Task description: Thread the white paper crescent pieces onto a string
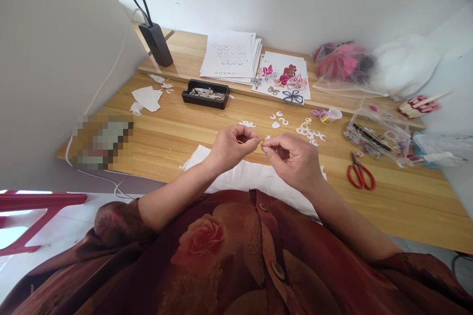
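My left hand (232, 146) and my right hand (293, 160) meet over the near middle of the wooden table (192, 123), fingertips almost touching. Both hands are pinched on something tiny between thumb and forefinger; it is too small to name. Under my wrists lies a white cloth (244, 177). Just beyond my fingers several small white cut-out pieces (291, 125) are scattered on the wood, with a small spool of gold wire (328, 117) beside them.
Red scissors (361, 175) lie to the right. A clear plastic box (377, 135) of bits, a black tray (205, 93) of beads, stacked white sheets (231, 56), a sheet with coloured flowers (284, 78), a black power bank (155, 42) and plastic bags (343, 61) stand further back.
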### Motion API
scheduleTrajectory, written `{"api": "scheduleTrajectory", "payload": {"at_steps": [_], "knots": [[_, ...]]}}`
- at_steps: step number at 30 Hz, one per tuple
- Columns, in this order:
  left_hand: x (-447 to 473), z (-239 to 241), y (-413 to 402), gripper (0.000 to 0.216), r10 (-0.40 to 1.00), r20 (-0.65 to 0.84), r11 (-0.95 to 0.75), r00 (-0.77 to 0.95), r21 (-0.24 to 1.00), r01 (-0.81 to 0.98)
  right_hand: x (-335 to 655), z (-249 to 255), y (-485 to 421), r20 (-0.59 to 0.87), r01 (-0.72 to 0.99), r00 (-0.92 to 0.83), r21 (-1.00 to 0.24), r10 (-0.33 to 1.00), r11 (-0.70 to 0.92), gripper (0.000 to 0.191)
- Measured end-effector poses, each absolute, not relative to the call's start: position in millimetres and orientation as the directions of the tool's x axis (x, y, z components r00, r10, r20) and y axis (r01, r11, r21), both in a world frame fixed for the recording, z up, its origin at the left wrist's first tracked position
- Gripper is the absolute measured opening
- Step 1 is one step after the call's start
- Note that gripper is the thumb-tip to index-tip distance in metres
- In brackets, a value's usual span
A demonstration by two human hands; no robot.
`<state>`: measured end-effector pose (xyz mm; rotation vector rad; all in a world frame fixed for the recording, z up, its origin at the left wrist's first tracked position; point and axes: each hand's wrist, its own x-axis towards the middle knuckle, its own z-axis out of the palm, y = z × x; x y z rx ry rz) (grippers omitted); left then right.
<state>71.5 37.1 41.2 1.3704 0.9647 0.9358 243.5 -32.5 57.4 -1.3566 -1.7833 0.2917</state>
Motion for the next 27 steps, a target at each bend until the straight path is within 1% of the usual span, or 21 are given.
{"api": "scheduleTrajectory", "payload": {"at_steps": [2,4,9,12,15,18,20,21,23,25,27], "knots": [[70,43,36,0.019,0.932,0.003,-0.026,0.362,0.998,0.058,245,64,-32,0.48,0.684,-0.076,-0.613,0.874,0.396,0.01],[69,44,35,0.018,0.92,0.008,-0.039,0.392,0.997,0.072,248,70,-30,0.462,0.674,-0.075,-0.629,0.884,0.386,0.01],[66,44,35,0.021,0.875,-0.037,-0.004,0.482,0.996,0.085,257,73,-18,0.353,0.561,-0.03,-0.768,0.935,0.308,0.008],[65,43,36,0.022,0.856,-0.078,0.048,0.511,0.996,0.071,262,66,-8,0.252,0.423,-0.018,-0.875,0.968,0.236,0.01],[66,42,37,0.025,0.851,-0.113,0.124,0.512,0.992,0.012,264,55,-2,0.119,0.239,0.019,-0.965,0.993,0.111,0.02],[68,42,37,0.029,0.855,-0.13,0.194,0.502,0.978,-0.079,260,43,-4,-0.033,0.057,0.02,-0.998,0.999,-0.034,0.03],[70,42,38,0.03,0.869,-0.12,0.206,0.48,0.97,-0.13,255,36,-8,-0.082,-0.02,0.019,-0.996,0.996,-0.082,0.034],[71,41,38,0.03,0.878,-0.113,0.201,0.465,0.969,-0.144,252,33,-11,-0.082,-0.027,0.026,-0.996,0.996,-0.081,0.033],[72,40,39,0.028,0.897,-0.103,0.18,0.43,0.973,-0.144,248,32,-17,-0.035,0.028,0.049,-0.999,0.998,-0.037,0.029],[73,39,40,0.027,0.912,-0.094,0.155,0.4,0.981,-0.121,245,34,-23,0.06,0.152,0.066,-0.987,0.996,0.05,0.022],[73,39,41,0.026,0.92,-0.079,0.121,0.384,0.989,-0.085,244,39,-28,0.182,0.301,0.07,-0.941,0.981,0.153,0.014]]}}
